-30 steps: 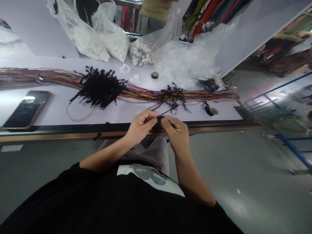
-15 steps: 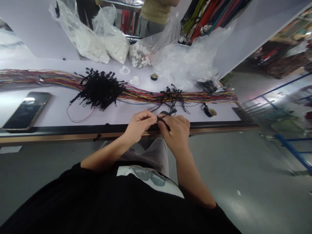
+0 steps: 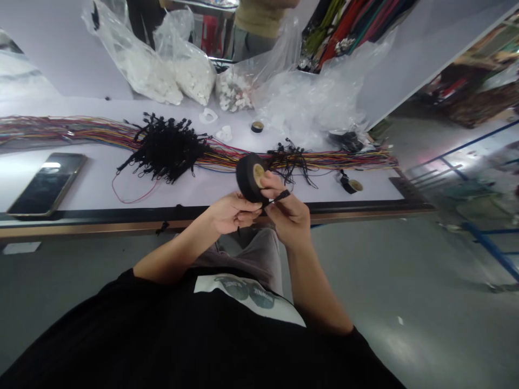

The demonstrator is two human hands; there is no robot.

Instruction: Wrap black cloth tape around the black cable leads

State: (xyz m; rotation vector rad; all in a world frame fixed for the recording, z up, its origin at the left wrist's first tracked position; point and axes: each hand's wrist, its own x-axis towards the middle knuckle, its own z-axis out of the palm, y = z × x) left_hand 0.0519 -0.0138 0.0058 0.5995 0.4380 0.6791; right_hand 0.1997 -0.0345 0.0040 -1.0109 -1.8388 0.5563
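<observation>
One tape roll [image 3: 244, 179] touches the right hand [image 3: 292, 217], beyond the left [image 3: 229, 214].

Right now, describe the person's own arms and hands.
The left hand and right hand wear no gloves, and no ring or watch shows. The forearms are bare below the short black sleeves of a shirt, which has a pale lettered print in front.

I make it three black tape rolls [image 3: 247, 178], one mid-frame, one above it, one centre right; two bare hands [image 3: 232, 212] at centre; two black connector bunches [image 3: 168, 150]; one phone [image 3: 47, 185], far left.
</observation>
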